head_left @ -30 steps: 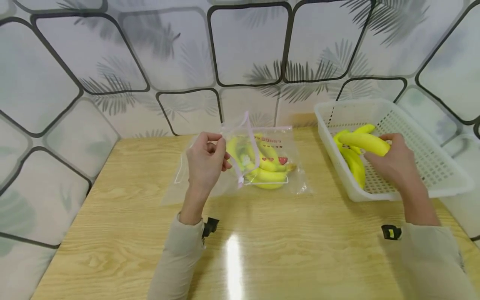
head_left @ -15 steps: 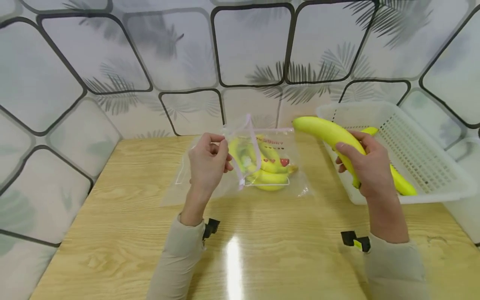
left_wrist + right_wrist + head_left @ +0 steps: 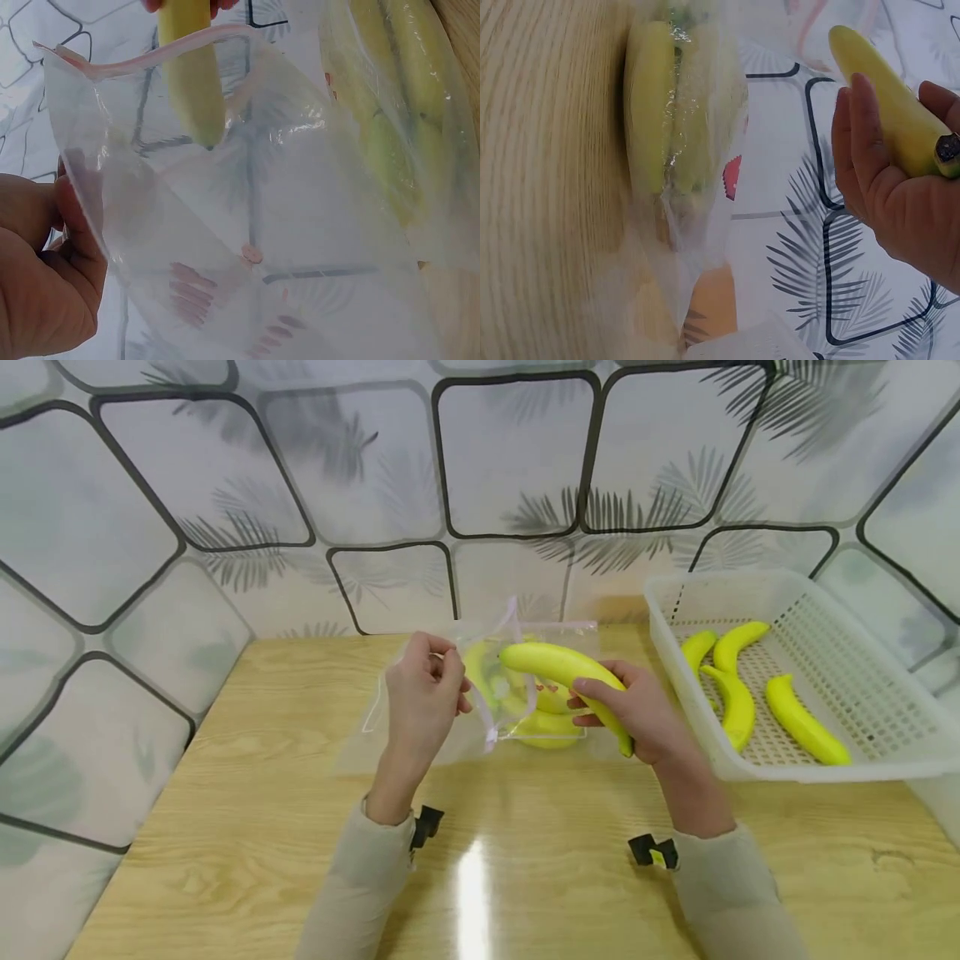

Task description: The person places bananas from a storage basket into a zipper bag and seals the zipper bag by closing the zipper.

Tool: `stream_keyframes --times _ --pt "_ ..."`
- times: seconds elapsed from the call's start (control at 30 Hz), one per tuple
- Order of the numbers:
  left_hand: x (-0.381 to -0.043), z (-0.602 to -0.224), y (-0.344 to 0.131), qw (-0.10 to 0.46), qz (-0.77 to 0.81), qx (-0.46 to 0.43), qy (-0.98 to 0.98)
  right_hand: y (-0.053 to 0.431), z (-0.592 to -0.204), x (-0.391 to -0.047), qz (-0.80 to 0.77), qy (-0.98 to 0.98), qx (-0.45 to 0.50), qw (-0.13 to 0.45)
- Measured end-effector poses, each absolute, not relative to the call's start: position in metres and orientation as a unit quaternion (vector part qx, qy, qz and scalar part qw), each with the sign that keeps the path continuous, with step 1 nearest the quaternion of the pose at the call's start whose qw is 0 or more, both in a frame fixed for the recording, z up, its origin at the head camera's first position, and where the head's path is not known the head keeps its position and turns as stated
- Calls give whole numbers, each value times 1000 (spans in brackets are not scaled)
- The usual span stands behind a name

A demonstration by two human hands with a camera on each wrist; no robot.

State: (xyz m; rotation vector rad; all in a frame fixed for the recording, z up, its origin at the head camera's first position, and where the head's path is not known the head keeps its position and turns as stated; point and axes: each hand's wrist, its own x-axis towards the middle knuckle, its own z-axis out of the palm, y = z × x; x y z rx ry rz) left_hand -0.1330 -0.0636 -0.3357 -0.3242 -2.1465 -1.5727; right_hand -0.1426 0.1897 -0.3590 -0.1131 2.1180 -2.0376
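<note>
My left hand (image 3: 426, 693) pinches the edge of a clear zip bag (image 3: 315, 217) with a pink seal strip, held up with its mouth spread. A yellow banana (image 3: 558, 664) is held by my right hand (image 3: 637, 706), thumb on one side and fingers on the other. Its tip points left at the bag's mouth. In the left wrist view that tip shows through the plastic beneath the seal strip; whether it is inside or behind the bag, I cannot tell. Beyond lies a second clear bag (image 3: 682, 112) with several bananas inside, partly hidden by the held banana in the head view.
At the right a white perforated plastic basket (image 3: 832, 771) holds several loose bananas (image 3: 806, 727). The wooden table (image 3: 247, 827) meets a patterned wall covering (image 3: 510, 460) behind the bags.
My right hand has lifted the banana out of the basket and carried it left to the held bag. The left hand keeps its pinch and stays nearly still.
</note>
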Motion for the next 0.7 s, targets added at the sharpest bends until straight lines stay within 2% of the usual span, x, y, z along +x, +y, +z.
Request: stream_keyframes --times 0.23,0.53,0.7 --pt "-126 -337 -67 234 -563 -113 -785 180 -370 -140 -720 681 -22 136" --pt "-127 -331 -69 265 -538 -167 -783 169 -374 -145 -751 634 -26 182" --pt "-126 -328 -68 256 -528 -184 -789 169 -378 -145 -760 619 -16 197"
